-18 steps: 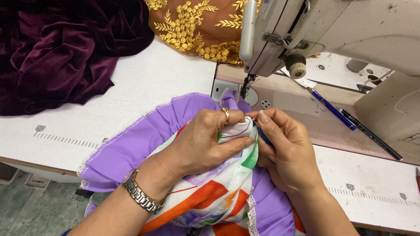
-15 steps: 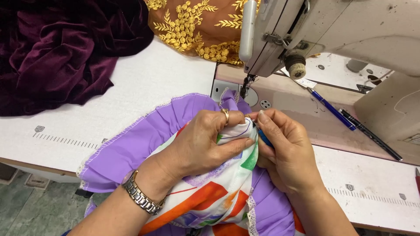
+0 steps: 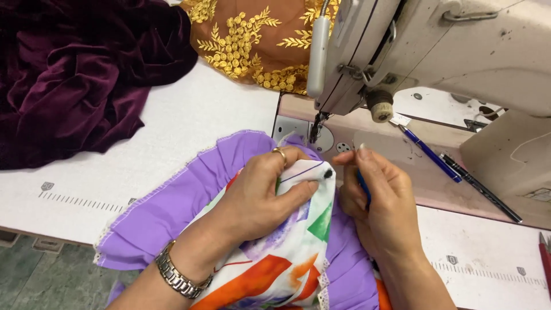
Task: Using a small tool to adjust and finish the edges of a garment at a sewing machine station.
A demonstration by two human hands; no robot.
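Right hand [image 3: 376, 198] covers most of a blue object in its grip; kind not discernible. Needle hidden behind purple ruffled fabric [image 3: 189, 198] at presser foot. Maroon velvet [image 3: 74, 74], gold-embroidered cloth [image 3: 252, 40], sewing machine [image 3: 459, 51] cut off by frame edges.

Purple ruffled fabric [image 3: 172, 201] edged in white lace; white printed cloth [image 3: 281, 258] with orange, green and violet shapes; dark maroon velvet [image 3: 74, 74]; rust-brown fabric [image 3: 252, 40] with gold floral embroidery; cream sewing machine [image 3: 459, 51]; blue pen [image 3: 427, 154]; black pen [image 3: 479, 186]; white table [image 3: 189, 126].
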